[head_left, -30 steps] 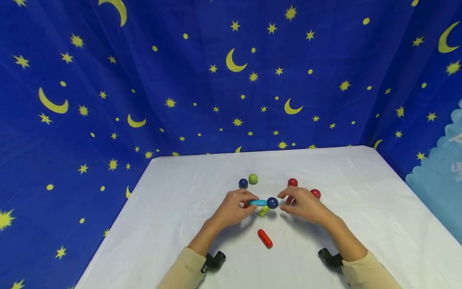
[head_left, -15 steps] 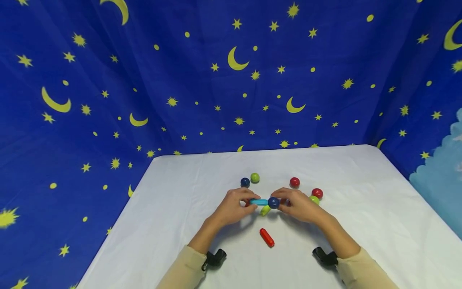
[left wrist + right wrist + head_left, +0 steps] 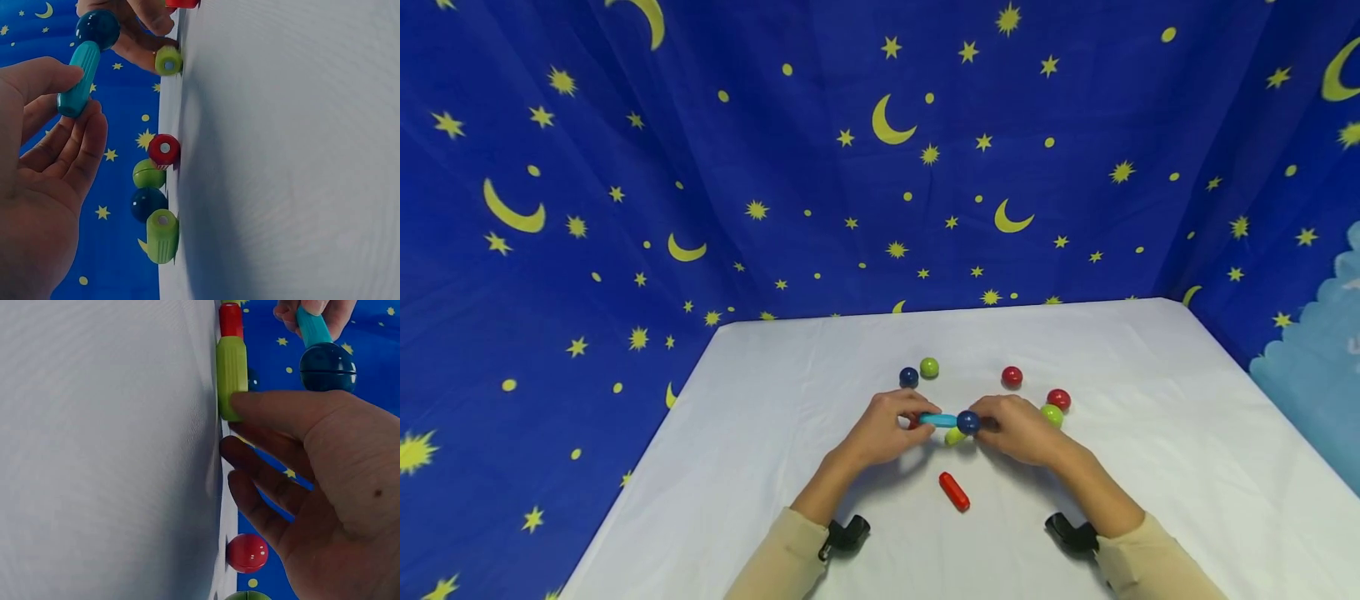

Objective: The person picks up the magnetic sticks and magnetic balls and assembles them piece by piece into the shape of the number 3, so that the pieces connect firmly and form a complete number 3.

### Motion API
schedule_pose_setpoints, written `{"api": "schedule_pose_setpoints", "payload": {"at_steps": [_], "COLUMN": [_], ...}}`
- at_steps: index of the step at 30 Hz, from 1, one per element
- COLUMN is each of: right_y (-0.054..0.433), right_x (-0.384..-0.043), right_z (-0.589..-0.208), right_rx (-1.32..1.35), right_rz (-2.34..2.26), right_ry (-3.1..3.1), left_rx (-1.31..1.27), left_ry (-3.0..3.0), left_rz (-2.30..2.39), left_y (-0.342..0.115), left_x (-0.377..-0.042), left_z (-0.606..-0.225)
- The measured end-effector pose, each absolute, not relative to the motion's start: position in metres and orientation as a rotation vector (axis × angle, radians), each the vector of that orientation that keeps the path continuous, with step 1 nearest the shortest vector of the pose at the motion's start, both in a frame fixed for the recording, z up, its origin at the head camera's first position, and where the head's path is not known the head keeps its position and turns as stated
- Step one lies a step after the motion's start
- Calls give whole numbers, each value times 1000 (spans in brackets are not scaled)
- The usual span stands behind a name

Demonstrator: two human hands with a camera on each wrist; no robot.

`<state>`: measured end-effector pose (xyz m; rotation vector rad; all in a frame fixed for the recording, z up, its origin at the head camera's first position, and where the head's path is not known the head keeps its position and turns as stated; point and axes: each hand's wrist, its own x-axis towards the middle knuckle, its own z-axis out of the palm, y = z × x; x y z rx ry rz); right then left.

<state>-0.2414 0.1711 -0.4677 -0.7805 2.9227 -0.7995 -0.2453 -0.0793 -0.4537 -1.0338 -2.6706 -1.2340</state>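
My left hand (image 3: pixel 883 429) pinches a light-blue ribbed building stick (image 3: pixel 80 81) between thumb and fingers, above the table. A dark blue ball (image 3: pixel 967 422) is joined to the stick's right end. Below and behind that ball, my right hand (image 3: pixel 1018 429) pinches the end of a lime-green stick (image 3: pixel 232 369) lying on the cloth. In the right wrist view, its thumb lies along the green stick with the index finger behind. Farther along in that view, a red stick (image 3: pixel 231 320) shows past the green one; in the head view the left fingers mostly cover it.
Another red stick (image 3: pixel 954 492) lies on the white tablecloth (image 3: pixel 700 500) nearer me. At the back left sit a dark blue ball (image 3: pixel 908 377) and a green ball (image 3: pixel 929 367). Two red balls (image 3: pixel 1012 377) and a green ball (image 3: pixel 1052 415) lie behind and beside the right hand.
My right hand has moved left and down, past the dark blue ball, and its spread fingers have closed on the green stick. My left hand keeps the light-blue stick nearly still.
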Motion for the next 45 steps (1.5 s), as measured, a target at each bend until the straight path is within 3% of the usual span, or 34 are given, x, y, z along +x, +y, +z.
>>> {"api": "schedule_pose_setpoints", "payload": {"at_steps": [7, 23, 34, 45], "right_y": [176, 207, 183, 189], "right_x": [-241, -247, -253, -245], "right_z": [-465, -454, -457, -461], "right_rx": [-734, -554, -350, -253], "right_rz": [-796, -1465, -1757, -1910], "right_ry": [2969, 2860, 2509, 2359], "left_rx": [-1027, -1055, -1003, -1070], "left_ry": [-2689, -2664, -2705, -2674], "left_rz": [-1236, -1270, -1222, -1215], "left_y": [-77, -70, -88, -73], "left_x": [-248, -249, -239, -240], "left_z": [-455, -453, -457, -461]}}
